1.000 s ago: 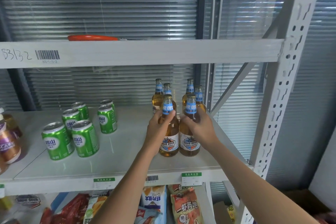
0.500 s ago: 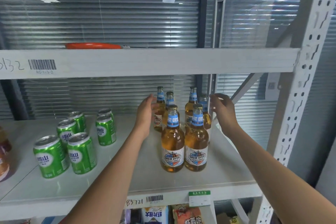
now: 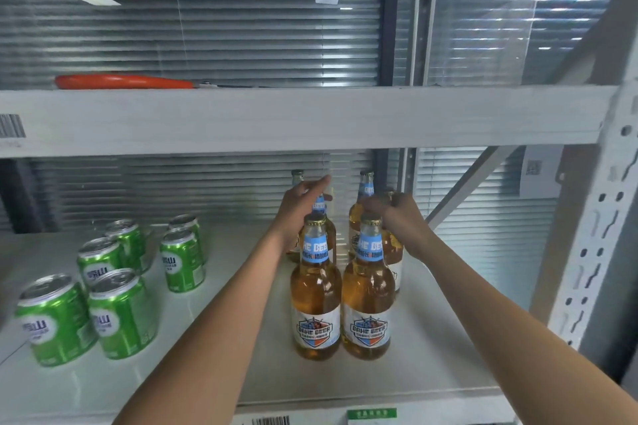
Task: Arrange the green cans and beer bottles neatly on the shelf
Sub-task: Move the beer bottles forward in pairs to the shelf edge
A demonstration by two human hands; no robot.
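Several amber beer bottles with blue neck labels stand in two columns on the white shelf (image 3: 214, 290). The front pair, left (image 3: 316, 290) and right (image 3: 367, 290), stand free and touch each other. My left hand (image 3: 298, 209) wraps the neck of the middle-left bottle (image 3: 319, 206). Around the neck of the middle-right bottle (image 3: 392, 252) my right hand (image 3: 398, 216) is closed. Two more bottles (image 3: 366, 185) stand at the back. Several green cans (image 3: 121, 314) sit loosely grouped at the left, the nearest (image 3: 55, 319) by the frame's edge.
The upper shelf beam (image 3: 310, 117) hangs low over the bottle tops, with an orange object (image 3: 121, 81) lying on it. A perforated upright post (image 3: 600, 224) and a diagonal brace (image 3: 466, 183) bound the right side. Bare shelf lies between the cans and the bottles.
Both hands let go of the front pair of bottles, reached further back and closed on the necks of the middle pair. The view has moved closer and slightly right.
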